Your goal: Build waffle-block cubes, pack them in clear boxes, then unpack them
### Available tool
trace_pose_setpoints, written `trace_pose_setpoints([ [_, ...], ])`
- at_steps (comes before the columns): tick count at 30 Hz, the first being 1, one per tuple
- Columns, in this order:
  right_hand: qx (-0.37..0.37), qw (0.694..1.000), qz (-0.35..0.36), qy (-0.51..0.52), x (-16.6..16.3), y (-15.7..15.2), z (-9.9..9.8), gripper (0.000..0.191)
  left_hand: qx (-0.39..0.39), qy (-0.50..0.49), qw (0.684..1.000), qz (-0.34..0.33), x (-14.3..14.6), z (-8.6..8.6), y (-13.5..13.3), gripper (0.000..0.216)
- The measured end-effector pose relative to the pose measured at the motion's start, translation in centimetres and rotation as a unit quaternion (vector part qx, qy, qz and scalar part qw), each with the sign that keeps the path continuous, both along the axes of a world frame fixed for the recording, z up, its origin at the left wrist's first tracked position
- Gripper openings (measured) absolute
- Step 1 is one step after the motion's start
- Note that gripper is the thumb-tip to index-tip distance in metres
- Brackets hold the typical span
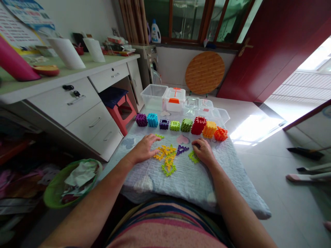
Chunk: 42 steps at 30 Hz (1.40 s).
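Observation:
My left hand [146, 148] rests open at the left of a loose pile of yellow interlocking plastic pieces [169, 156], fingers spread beside them. A light green piece [159, 136] lies by its fingertips. Below the yellow ones is a yellow-green piece [168, 170]. A purple triangular frame [182, 149] lies flat between my hands. On the right, my right hand [204, 150] is over the cloth with its fingers curled, close to another yellow-green piece [193, 157]; whether anything is under its fingertips is hidden. Behind stand stacks sorted by colour, among them a red stack [199, 125] and a blue stack [152, 120].
Clear plastic bins [154, 94] and a lidded box with orange latches [175, 100] line the table's far edge. A quilted cloth [152, 182] covers the table. At left are a white desk [85, 103], a red stool [121, 109] and a green waste basket [53, 196].

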State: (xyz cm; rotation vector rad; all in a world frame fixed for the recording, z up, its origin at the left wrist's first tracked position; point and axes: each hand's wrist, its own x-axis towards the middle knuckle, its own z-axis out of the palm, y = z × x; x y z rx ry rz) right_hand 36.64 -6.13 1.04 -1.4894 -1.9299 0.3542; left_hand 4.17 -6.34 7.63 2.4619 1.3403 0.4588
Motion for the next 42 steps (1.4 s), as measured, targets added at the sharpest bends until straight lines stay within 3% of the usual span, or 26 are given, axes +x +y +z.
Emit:
trace_pose_setpoints([
  [3, 0.002, 1.0, 0.001, -0.002, 0.0, 0.0, 0.0, 0.018, -0.054, 0.03, 0.996, -0.066, -0.1, 0.2, -1.3, 0.042],
  [8, 0.004, 1.0, 0.001, -0.003, 0.0, -0.1, 0.0, 0.018, -0.049, 0.016, 0.996, -0.077, -0.6, -0.9, -1.8, 0.028],
  [12, 0.004, 1.0, -0.001, -0.007, 0.1, -0.1, -0.2, 0.017, -0.055, -0.021, 0.998, -0.017, -1.1, -1.1, -1.7, 0.026],
  [16, 0.004, 1.0, -0.002, -0.008, 0.2, 0.0, -0.4, 0.017, -0.058, -0.038, 0.995, 0.067, -0.4, -0.2, -1.0, 0.032],
  [23, 0.008, 1.0, -0.008, 0.017, -0.3, -0.2, 0.2, 0.019, -0.039, -0.073, 0.995, 0.057, 3.0, 0.8, 0.9, 0.038],
  [28, 0.078, 0.995, 0.002, 0.069, -1.4, -1.4, 1.8, 0.05, -0.096, -0.177, 0.979, 0.01, 6.6, 0.7, 2.0, 0.046],
  [31, 0.098, 0.993, 0.044, 0.049, -2.3, -2.2, 2.6, 0.072, -0.151, -0.214, 0.965, -0.012, 8.6, 0.4, 2.7, 0.041],
  [34, 0.092, 0.994, 0.055, 0.004, -3.2, -2.5, 2.6, 0.081, -0.164, -0.216, 0.962, -0.012, 9.9, 0.1, 3.1, 0.046],
  [42, 0.104, 0.991, 0.059, -0.063, -3.8, -2.2, 2.7, 0.045, -0.261, -0.293, 0.919, -0.035, 10.9, -1.4, 3.3, 0.053],
])
